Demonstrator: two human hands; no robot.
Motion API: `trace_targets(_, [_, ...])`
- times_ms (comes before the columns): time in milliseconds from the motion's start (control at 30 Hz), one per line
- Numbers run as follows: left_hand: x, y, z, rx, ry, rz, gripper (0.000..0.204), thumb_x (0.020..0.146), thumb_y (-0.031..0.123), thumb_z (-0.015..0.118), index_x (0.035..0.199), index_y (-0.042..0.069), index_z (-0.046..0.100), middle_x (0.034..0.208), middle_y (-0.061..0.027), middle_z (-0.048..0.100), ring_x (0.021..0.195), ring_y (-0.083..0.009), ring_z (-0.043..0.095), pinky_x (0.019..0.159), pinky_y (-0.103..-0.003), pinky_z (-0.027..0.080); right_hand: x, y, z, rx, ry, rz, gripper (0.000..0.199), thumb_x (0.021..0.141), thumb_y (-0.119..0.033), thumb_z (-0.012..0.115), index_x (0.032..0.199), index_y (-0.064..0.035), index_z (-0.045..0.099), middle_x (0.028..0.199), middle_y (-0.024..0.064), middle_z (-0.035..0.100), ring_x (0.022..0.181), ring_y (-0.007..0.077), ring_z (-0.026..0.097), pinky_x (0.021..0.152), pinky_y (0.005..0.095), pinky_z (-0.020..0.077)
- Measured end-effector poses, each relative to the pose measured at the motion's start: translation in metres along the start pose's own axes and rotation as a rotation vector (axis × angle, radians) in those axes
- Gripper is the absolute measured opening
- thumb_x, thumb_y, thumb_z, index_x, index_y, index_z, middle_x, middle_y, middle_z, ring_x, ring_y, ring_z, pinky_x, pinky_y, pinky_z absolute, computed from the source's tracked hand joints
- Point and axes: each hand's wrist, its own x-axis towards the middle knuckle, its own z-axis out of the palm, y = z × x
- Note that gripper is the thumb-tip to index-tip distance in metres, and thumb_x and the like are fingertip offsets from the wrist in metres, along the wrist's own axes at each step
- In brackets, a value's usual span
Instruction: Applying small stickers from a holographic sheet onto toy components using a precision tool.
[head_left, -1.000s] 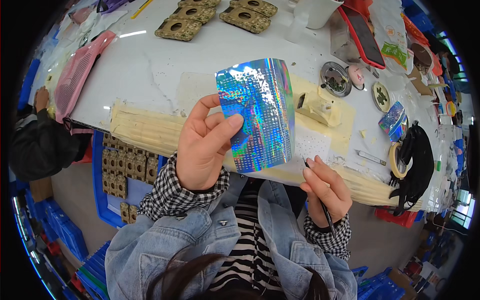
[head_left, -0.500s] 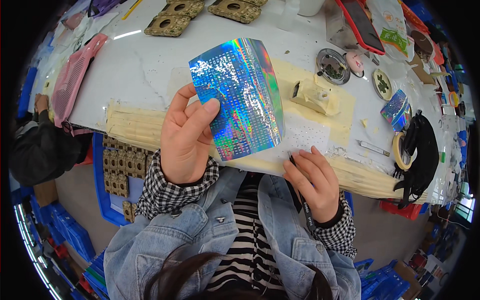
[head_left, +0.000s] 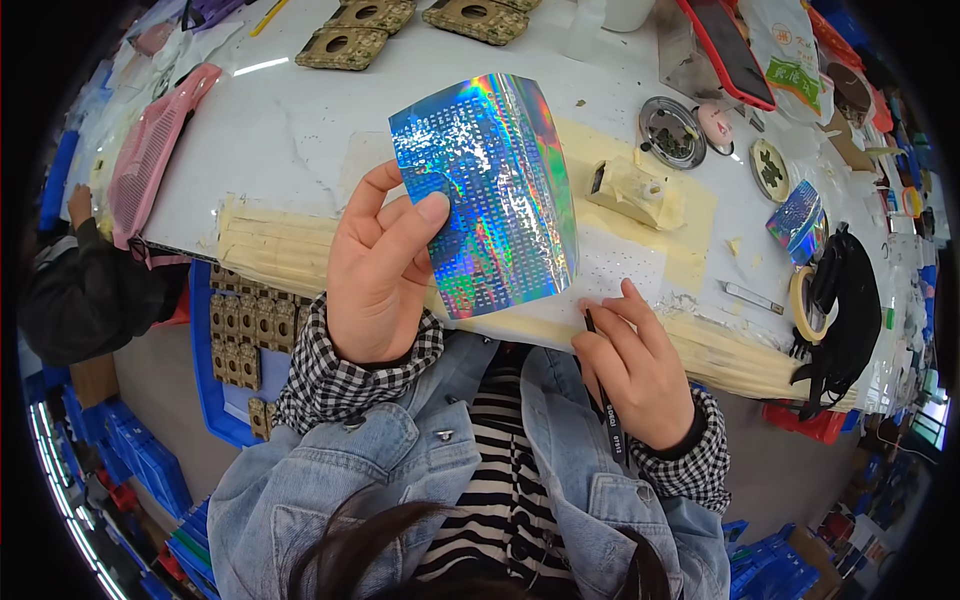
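Holographic sheet (head_left: 487,190), shimmering blue and curled, is held up over the white table (head_left: 280,130), pinched at its lower left edge by the left hand (head_left: 378,265). Just below it, the right hand (head_left: 632,365) grips a black pen (head_left: 605,400).

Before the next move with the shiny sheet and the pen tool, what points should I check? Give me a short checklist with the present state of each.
1. Left hand grips the holographic rainbow foil sheet: ok, thumb on its front.
2. Sheet lifted off the white table: ok.
3. Right hand holds the thin black pen-like tool: ok.
4. Tool tip on the dotted white paper: cannot tell, fingers hide it.
5. Sheet flat: not ok, it curves.
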Motion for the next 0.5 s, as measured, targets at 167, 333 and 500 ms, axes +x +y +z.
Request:
trace_targets(167, [0.0,0.001,0.0,0.013,-0.005,-0.008,0.037,0.093,0.004,0.056,0.126,0.0,0.039,0.107,-0.0138,0.067,0.097,-0.016,0.065,0.083,-0.029,0.054,-0.003,0.001,-0.002,0.115,0.035,0.059,0.027,0.067,0.0,0.069,0.092,-0.0007,0.058,0.105,0.0182,0.062,0.102,0.0336,0.056,0.101,0.0495,0.0455])
trace_targets(333, [0.001,-0.001,0.001,0.008,-0.012,-0.01,0.037,0.093,0.003,0.056,0.126,0.0,0.039,0.106,-0.0133,0.067,0.096,-0.0157,0.065,0.082,-0.029,0.054,-0.005,0.003,-0.012,0.201,0.055,0.091,0.029,0.069,0.0,0.071,0.095,0.0,0.059,0.112,0.0178,0.062,0.104,0.035,0.056,0.1,0.0509,0.0451])
trace_targets(500, [-0.001,-0.003,0.004,0.028,-0.002,-0.041,0.035,0.092,0.001,0.057,0.124,0.0,0.043,0.103,-0.012,0.068,0.094,-0.0148,0.066,0.081,-0.028,0.054,-0.005,-0.002,-0.023,0.313,0.24,0.155,0.04,0.075,-0.004,0.07,0.113,-0.0005,0.057,0.115,0.0155,0.064,0.104,0.0341,0.058,0.098,0.0509,0.0462])
